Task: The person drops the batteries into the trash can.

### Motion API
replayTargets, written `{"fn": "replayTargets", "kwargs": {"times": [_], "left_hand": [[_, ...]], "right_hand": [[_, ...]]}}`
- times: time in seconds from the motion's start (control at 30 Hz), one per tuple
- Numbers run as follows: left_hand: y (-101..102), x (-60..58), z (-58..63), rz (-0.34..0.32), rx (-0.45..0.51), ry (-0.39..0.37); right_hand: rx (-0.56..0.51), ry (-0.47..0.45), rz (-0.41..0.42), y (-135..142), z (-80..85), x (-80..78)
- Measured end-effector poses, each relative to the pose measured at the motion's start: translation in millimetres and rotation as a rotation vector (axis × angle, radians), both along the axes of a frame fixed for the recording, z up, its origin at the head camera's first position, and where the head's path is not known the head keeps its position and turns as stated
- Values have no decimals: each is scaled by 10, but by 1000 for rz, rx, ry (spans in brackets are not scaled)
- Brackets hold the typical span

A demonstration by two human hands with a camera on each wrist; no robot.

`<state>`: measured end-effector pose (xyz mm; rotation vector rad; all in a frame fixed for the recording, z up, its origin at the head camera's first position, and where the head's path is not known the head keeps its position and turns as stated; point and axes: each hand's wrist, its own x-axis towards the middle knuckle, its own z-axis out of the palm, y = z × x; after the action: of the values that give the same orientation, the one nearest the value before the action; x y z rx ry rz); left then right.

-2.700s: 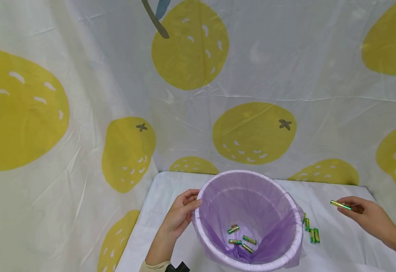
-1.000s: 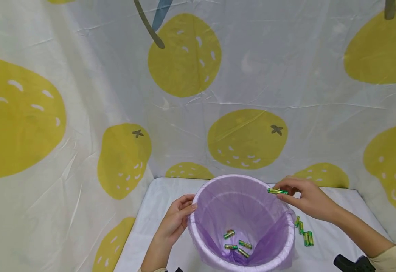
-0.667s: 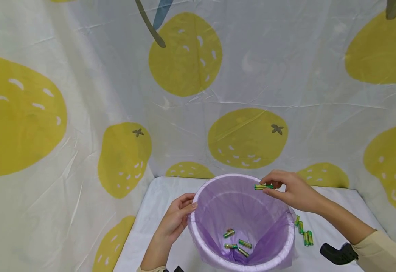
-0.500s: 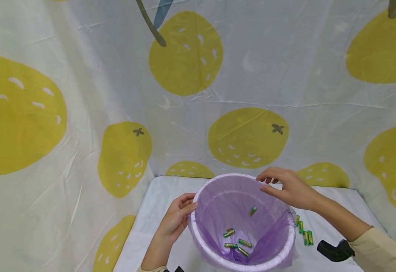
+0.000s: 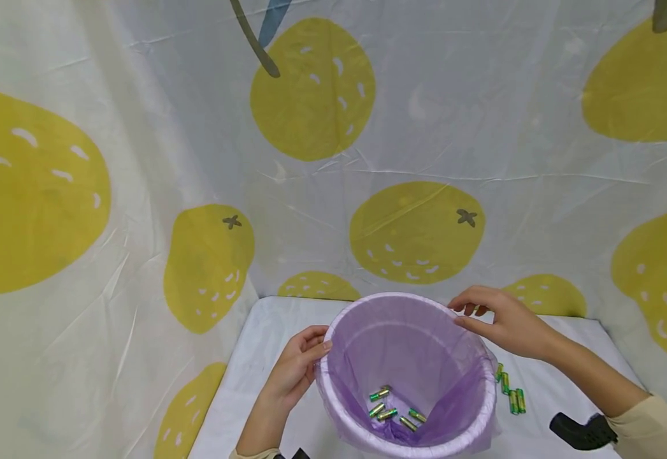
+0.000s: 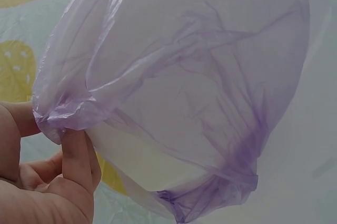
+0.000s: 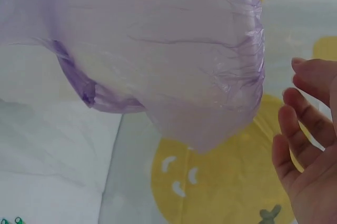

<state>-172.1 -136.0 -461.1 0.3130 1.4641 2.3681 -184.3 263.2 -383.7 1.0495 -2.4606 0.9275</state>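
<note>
A round white trash bin [image 5: 490,392] with a purple plastic liner [image 5: 419,357] over its rim stands tilted toward me. My left hand [image 5: 287,376] grips the rim at its left; the left wrist view shows that hand's fingers [image 6: 76,155] pinching the bunched liner. Inside, near the bottom, lie several green-and-gold batteries [image 5: 387,414]. At the far right rim hovers my right hand [image 5: 505,322], with nothing held; in the right wrist view its loosely bent fingers [image 7: 297,134] are apart from the liner.
Several more batteries [image 5: 513,401] lie on the white tabletop [image 5: 574,357], just right of the bin. Behind and to the left hangs a pale curtain [image 5: 310,204] printed with yellow fruit.
My right hand brought a battery from the right to over the bin and let it drop; it now lies among the others. The hand has since drawn slightly right. My left hand kept its grip.
</note>
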Motion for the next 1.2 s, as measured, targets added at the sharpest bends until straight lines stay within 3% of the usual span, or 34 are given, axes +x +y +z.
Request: {"fn": "replayTargets", "kwargs": {"times": [0.8, 1.2], "left_hand": [[3, 5, 2, 1, -4, -5], [15, 11, 14, 5, -10, -9]], "right_hand": [[-41, 13, -86, 403, -297, 151], [-65, -62, -190, 634, -502, 229]]}}
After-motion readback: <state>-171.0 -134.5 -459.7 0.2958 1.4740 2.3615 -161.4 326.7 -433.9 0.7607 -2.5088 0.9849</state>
